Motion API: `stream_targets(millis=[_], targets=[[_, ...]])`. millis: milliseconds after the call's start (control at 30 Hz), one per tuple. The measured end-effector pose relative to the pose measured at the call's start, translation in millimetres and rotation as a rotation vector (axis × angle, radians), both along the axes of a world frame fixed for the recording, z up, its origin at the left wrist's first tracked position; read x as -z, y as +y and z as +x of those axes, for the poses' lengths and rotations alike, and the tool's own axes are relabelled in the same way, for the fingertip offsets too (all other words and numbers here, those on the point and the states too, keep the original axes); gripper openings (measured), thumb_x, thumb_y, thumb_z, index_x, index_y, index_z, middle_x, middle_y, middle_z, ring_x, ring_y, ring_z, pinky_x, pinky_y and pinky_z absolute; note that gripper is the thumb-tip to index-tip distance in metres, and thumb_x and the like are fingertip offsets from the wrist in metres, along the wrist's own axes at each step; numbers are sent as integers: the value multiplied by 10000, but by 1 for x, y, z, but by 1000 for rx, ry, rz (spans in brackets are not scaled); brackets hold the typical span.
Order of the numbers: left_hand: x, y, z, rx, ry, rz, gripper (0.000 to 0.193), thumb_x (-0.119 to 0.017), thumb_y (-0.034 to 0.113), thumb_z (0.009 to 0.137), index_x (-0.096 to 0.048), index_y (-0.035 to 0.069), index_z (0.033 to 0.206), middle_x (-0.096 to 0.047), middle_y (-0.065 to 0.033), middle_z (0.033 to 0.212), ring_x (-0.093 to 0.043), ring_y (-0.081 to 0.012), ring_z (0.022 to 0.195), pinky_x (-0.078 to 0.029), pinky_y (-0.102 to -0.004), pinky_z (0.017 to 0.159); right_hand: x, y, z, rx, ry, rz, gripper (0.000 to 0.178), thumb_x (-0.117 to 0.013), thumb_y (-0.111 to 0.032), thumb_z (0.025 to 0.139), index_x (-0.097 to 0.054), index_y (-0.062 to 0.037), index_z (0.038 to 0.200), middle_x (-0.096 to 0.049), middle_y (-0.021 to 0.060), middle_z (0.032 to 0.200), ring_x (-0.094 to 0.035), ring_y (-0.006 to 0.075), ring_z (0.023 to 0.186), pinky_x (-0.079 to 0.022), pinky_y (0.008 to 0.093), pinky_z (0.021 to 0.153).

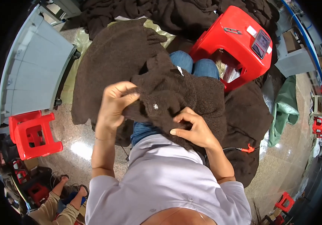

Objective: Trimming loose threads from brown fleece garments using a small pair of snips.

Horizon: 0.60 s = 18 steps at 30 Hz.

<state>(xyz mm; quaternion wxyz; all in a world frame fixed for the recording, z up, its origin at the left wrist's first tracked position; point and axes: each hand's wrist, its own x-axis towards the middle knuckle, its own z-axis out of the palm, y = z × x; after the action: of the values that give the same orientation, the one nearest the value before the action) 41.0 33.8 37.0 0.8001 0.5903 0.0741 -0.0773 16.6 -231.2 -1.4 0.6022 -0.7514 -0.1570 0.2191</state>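
Note:
A dark brown knit garment (206, 93) lies bunched over my lap, across blue jeans. My left hand (114, 103) pinches a fold of it between thumb and fingers, on the left side. To the right and a little nearer, my right hand (197, 129) is closed on the garment's near edge, thumb below and fingers curled above. Between the hands a small white spot (155, 107) shows on the cloth; I cannot make out what it is. A white tag (180, 70) sticks up further off.
A red stool (221, 37) at the far right bears a phone (261, 44) and thread snips (232, 30). More brown knitwear (108, 56) is heaped around me. A grey bin (37, 63) and red stools (37, 137) stand left. A red-ended cord (248, 149) lies right. Another person sits lower left.

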Motion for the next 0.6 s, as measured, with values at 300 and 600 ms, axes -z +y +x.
stream_targets(millis=[300,600], targets=[[-123,11,9,-334,-1484,899,306,-843,149,576,-611,-16,687,-558,-66,584,-563,-192,520,-407,-291,463,-100,-42,7,734,-998,-114,411,-443,196,659,-635,54,993,-630,203,1052,-631,293,958,-512,363,854],[34,-9,35,183,36,-125,141,-667,108,897,-655,-4,982,-682,-39,929,-613,-93,835,-487,-228,784,-16,-79,19,743,-314,-10,121,-629,64,813,-639,19,925,-651,29,885,-598,118,836,-462,236,784]])
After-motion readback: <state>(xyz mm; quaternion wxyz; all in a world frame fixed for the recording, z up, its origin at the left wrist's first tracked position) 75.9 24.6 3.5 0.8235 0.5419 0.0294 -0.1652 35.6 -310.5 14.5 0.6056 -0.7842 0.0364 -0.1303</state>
